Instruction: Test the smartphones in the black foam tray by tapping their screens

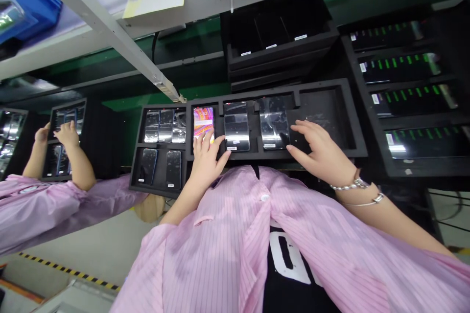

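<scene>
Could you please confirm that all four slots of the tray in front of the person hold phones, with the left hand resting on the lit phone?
Not quite. The head view shows the rightmost slot of the tray empty; only the other three hold phones. The left hand does rest on the lit phone.

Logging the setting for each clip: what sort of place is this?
Probably a phone factory line: black foam trays hold rows of phones, with one lit phone at the left hand, and both the wearer's smock and a co-worker's sleeve are pink striped workwear.
</scene>
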A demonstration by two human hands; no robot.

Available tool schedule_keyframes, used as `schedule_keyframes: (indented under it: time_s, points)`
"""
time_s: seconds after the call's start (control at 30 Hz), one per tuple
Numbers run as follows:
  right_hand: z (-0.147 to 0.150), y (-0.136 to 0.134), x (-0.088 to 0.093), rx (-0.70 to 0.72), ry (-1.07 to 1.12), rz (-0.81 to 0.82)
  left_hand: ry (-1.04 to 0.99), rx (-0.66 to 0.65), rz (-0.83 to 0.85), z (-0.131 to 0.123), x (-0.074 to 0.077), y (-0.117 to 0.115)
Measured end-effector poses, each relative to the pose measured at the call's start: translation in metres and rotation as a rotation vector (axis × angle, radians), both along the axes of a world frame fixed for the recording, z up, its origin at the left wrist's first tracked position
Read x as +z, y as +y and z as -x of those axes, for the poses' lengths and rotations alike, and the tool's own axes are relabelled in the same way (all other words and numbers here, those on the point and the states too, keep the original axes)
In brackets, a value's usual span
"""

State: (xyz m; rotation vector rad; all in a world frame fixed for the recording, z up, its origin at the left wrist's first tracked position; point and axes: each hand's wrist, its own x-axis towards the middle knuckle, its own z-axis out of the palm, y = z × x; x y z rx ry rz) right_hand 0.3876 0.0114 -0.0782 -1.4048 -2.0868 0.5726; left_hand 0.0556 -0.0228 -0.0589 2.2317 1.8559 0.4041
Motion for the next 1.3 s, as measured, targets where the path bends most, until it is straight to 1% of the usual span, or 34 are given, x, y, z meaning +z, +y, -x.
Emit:
schedule_keyframes:
  time_s: [0.07, 0.2, 0.4, 0.53, 0.63, 0.7, 0.77, 0.83, 0.87, 0.93, 1.03, 1.07, 1.1, 1.13, 1.17, 1.2, 1.3]
  points:
    - [0.0, -0.008, 0.0, 0.046, -0.032, -0.03, 0.026, 0.027, 0.015, 0.003, -0.003, -0.007]
    - [0.001, -0.015, -0.006, 0.084, -0.097, -0.075, 0.082, 0.007, 0.067, -0.003, -0.002, -0.011]
    - [0.006, -0.011, -0.006, 0.075, -0.147, -0.046, 0.129, 0.013, 0.111, -0.009, 0.005, -0.006]
    - [0.012, -0.007, -0.007, 0.1, -0.165, -0.037, 0.154, 0.01, 0.128, -0.011, 0.009, -0.002]
    - [0.016, 0.006, -0.015, 0.106, -0.179, -0.036, 0.169, -0.014, 0.144, -0.012, 0.006, 0.012]
    - [0.017, 0.022, -0.021, 0.103, -0.187, -0.026, 0.163, -0.025, 0.144, -0.012, 0.002, 0.029]
    - [0.016, 0.04, -0.022, 0.083, -0.201, -0.017, 0.147, -0.009, 0.141, -0.01, -0.002, 0.052]
    - [0.015, 0.054, -0.013, 0.04, -0.206, -0.034, 0.121, 0.028, 0.091, -0.006, 0.0, 0.071]
    - [0.014, 0.057, -0.003, 0.019, -0.201, -0.056, 0.102, 0.042, 0.036, -0.003, 0.004, 0.078]
    - [0.011, 0.057, 0.022, 0.002, -0.166, -0.135, 0.057, 0.06, -0.111, 0.004, 0.019, 0.083]
    - [0.009, 0.043, 0.059, 0.037, -0.106, -0.232, 0.007, 0.101, -0.273, 0.011, 0.047, 0.073]
    - [0.009, 0.038, 0.067, 0.048, -0.102, -0.235, -0.004, 0.113, -0.297, 0.013, 0.053, 0.067]
    - [0.009, 0.034, 0.07, 0.055, -0.102, -0.226, -0.014, 0.113, -0.312, 0.013, 0.056, 0.062]
    - [0.01, 0.03, 0.069, 0.061, -0.11, -0.204, -0.024, 0.098, -0.318, 0.014, 0.056, 0.057]
    - [0.011, 0.028, 0.064, 0.066, -0.117, -0.179, -0.031, 0.076, -0.316, 0.013, 0.053, 0.052]
    - [0.013, 0.027, 0.056, 0.068, -0.121, -0.154, -0.036, 0.054, -0.304, 0.012, 0.046, 0.049]
    - [0.019, 0.027, 0.021, 0.052, -0.114, -0.106, -0.027, 0.032, -0.22, 0.004, 0.016, 0.042]
